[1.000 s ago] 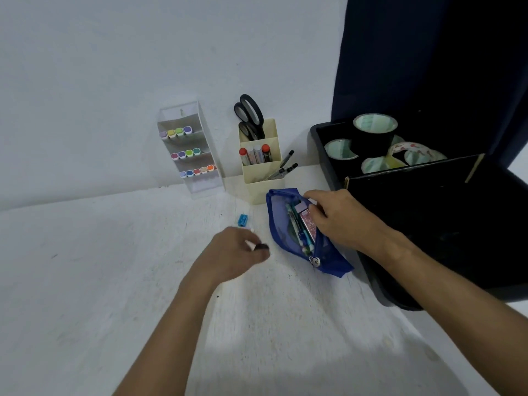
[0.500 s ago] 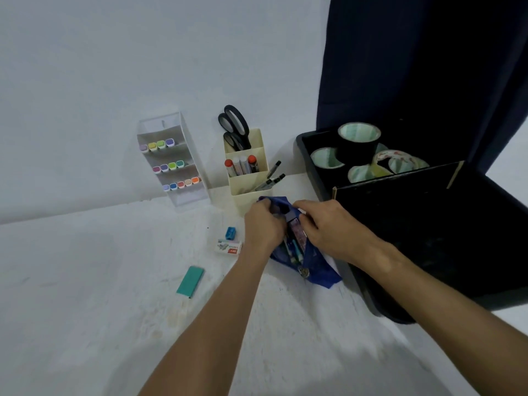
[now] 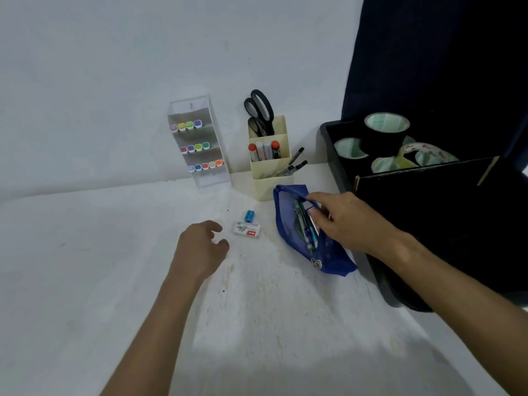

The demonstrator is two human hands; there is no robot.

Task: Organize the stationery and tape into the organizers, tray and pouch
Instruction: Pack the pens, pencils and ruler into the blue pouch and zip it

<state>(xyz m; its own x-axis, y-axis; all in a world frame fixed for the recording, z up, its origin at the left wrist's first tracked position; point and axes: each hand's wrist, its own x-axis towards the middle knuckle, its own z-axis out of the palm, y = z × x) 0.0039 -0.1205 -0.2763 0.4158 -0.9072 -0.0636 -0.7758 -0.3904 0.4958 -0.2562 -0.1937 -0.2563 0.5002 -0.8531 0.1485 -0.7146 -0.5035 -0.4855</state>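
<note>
The blue pouch [image 3: 300,224] lies unzipped on the white tabletop [image 3: 114,267], just beside the black tray [image 3: 337,155] that holds the tape rolls [image 3: 386,130]. The right hand [image 3: 348,221] rests on the pouch's open mouth, its grip curled at the edge over the pens inside. The left hand [image 3: 200,247] hovers above the tabletop, its grip loosely curled and holding nothing, near a small white box [image 3: 247,230] and a blue sharpener [image 3: 249,216]. Behind them stand a cream organizer [image 3: 268,178] with scissors [image 3: 258,112] and a clear rack [image 3: 200,144] of markers.
</note>
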